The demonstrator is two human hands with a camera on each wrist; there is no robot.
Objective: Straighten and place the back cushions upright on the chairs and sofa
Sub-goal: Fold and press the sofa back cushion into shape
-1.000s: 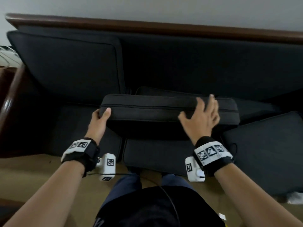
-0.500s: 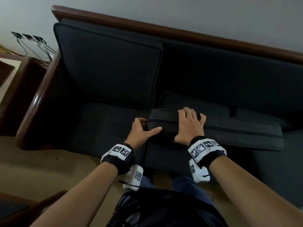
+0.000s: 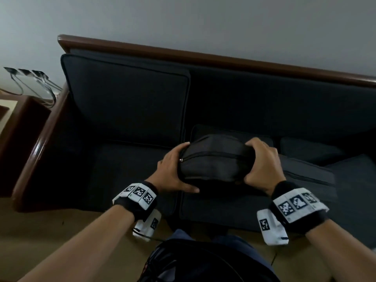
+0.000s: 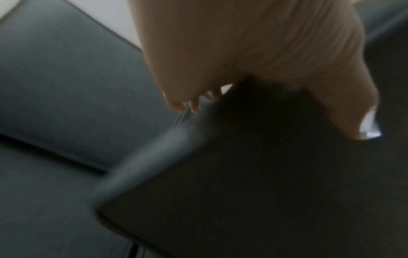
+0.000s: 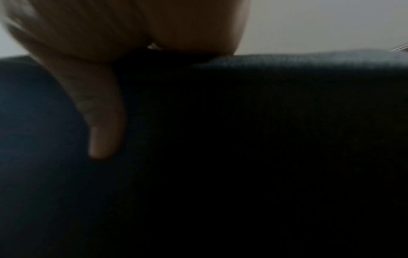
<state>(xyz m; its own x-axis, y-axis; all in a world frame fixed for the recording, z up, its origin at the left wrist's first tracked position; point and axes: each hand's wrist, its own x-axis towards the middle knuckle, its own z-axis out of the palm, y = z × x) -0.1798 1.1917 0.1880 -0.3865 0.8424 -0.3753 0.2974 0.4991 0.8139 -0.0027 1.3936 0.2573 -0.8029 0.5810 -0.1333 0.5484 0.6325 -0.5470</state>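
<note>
Progress: one back cushion up, the second in hand, more left.

Against the sofa [image 3: 223, 60] backrest, the left-end cushion [image 3: 126, 102] stands upright. Left hand [image 3: 173, 171] and right hand [image 3: 262, 165] both grip the zippered cushion [image 3: 215, 159], lifted over the middle seat, not yet stood. Another cushion [image 3: 309, 174] apparently lies flat to its right; the chairs are out of view.

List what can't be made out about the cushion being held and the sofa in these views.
- Cushion: its far side is hidden in the head view by its own bulk.
- Left hand: fingertips blurred in the left wrist view.
- Right hand: in the right wrist view the cushion is too dark to read.
- Sofa: right end cut off by the head view's edge.
</note>
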